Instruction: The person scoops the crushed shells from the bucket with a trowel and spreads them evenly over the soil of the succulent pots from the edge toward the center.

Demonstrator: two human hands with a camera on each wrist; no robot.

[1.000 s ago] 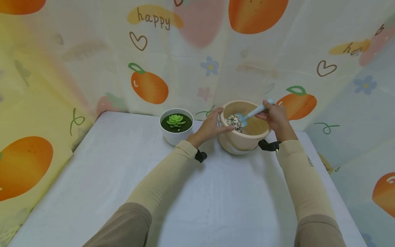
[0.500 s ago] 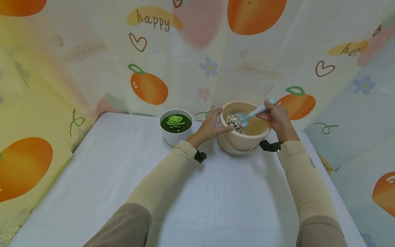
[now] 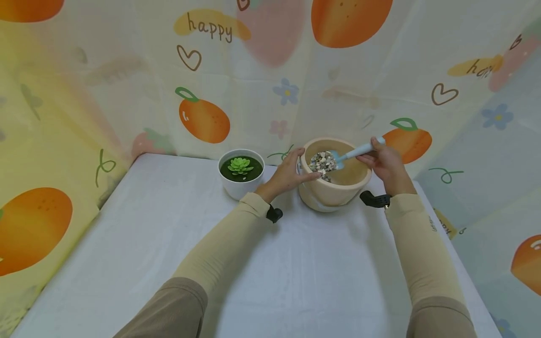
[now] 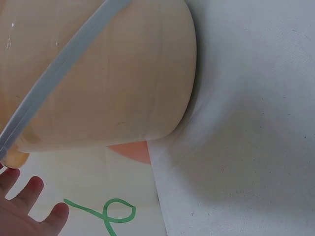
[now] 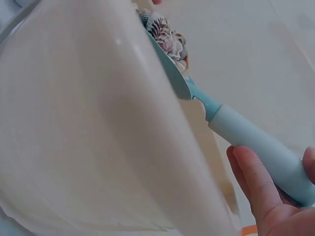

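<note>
Two hands of mine meet at a cream, rounded, glossy pot (image 3: 338, 191), which stands near the far edge of the white cloth-covered table (image 3: 270, 272), toward its far right corner. My right hand (image 3: 388, 165) pinches a light-blue, plastic-looking scoop (image 3: 356, 151), thumb and fingers clamped on its pale cylindrical handle toward the end; the blade lies at the pot's mouth, bearing a heap of small, mottled shells (image 3: 323, 161). My left hand (image 3: 285, 173) has its fingers spread apart, thumb and fingertip touching the pot's rim at the left side. I judge the scoop itself light and stiff, but its load makes it blade-heavy, so a hold nearer the neck would curb tipping better. The smooth handle may turn under a loose pinch. The shells look hard, perhaps brittle at thin edges, and likely to slide off if the blade tilts. I expect the pot to be rigid, heavier, and slippery where it shines; its thick rim seems a surer hold than the grey strip (image 4: 61, 64) slanting across its side.
</note>
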